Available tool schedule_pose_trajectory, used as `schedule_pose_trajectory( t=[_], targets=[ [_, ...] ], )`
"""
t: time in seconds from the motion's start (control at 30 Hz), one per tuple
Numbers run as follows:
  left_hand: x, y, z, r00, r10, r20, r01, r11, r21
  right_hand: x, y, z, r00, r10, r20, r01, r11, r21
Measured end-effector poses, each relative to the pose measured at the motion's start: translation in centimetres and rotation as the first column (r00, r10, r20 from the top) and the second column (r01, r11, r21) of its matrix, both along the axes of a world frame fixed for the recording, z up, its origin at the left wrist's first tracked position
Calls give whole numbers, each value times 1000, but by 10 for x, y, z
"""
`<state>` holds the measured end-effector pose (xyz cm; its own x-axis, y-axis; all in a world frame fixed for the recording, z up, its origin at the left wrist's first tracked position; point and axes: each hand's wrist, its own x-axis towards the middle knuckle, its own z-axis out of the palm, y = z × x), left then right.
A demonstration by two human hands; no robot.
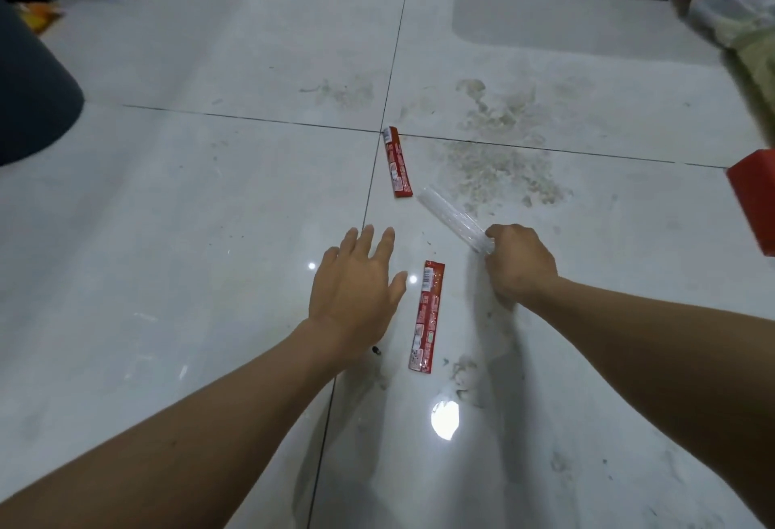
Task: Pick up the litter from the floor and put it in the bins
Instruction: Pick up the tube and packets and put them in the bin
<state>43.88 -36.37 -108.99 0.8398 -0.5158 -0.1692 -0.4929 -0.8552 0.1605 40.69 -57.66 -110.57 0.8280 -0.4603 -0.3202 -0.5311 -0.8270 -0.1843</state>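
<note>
Litter pieces lie on the pale tiled floor [167,235] around the grout cross [383,132], which serves as the reference point.

Far left of the cross, a dark grey rounded object [37,88] stands at the frame edge; what it is cannot be told. Beyond it, left of the cross, lies an orange wrapper [42,16], blurred.

Left hand [356,285]: on the near side of the cross, slightly left of it, palm down over the floor. Grip wide, fingers straight and spread, holding nothing. Contact with the floor cannot be confirmed.

Far red sachet [397,163]: flat on the floor, its top end touching the cross, its length running toward the viewer.

Near red sachet [427,318]: flat on the floor, well on the near side of the cross, between the two hands and touched by neither.

Clear plastic sleeve [453,218]: near-right of the cross, slanted, with its far end just beside the lower end of the far red sachet. Whether it rests on the floor cannot be told.

Right hand [520,264]: near-right of the cross. Grip closed, with the fingers curled round the near end of the clear plastic sleeve.

A dusty smear [495,151] spreads on the tiles right of the cross. A red box [755,201] sits far right of the cross, cut off by the frame edge.
</note>
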Motion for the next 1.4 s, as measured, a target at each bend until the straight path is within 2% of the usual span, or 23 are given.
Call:
schedule_pose_trajectory(
  t=[0.1, 0.2, 0.3, 0.37, 0.43, 0.73, 1.03, 1.4],
  targets=[
    [-5, -5, -1, 999, -45, -10, 45, 999, -17, -3, 4, -1, 999, -37, 19, 38, 999, -7],
    [-7, -8, -4, 996, -76, -53, 74, 996, -38, -5, 1, 1, 981, -152, 117, 145, 987, 71],
    [-9, -11, -10, 990, -63, -129, 51, 994, -94, -6, -5, 3, 912, -340, 231, 284, 927, 244],
    [-12, -12, -14, 981, -52, -187, 25, 989, -144, -6, -7, 6, 840, -474, 266, 356, 850, 389],
    [-15, -14, -17, 966, -48, -253, 1, 983, -184, -7, -7, 10, 795, -539, 278, 383, 802, 458],
    [-25, -36, -28, 908, -57, -414, -81, 947, -310, -3, 2, 13, 795, -556, 242, 364, 757, 542],
    [-22, -41, -35, 897, 40, -440, -211, 914, -347, -1, 5, 7, 801, -556, 223, 361, 746, 560],
    [-8, -25, -11, 843, 146, -517, -417, 786, -457, 3, 19, 31, 793, -554, 252, 348, 752, 559]
  ],
)
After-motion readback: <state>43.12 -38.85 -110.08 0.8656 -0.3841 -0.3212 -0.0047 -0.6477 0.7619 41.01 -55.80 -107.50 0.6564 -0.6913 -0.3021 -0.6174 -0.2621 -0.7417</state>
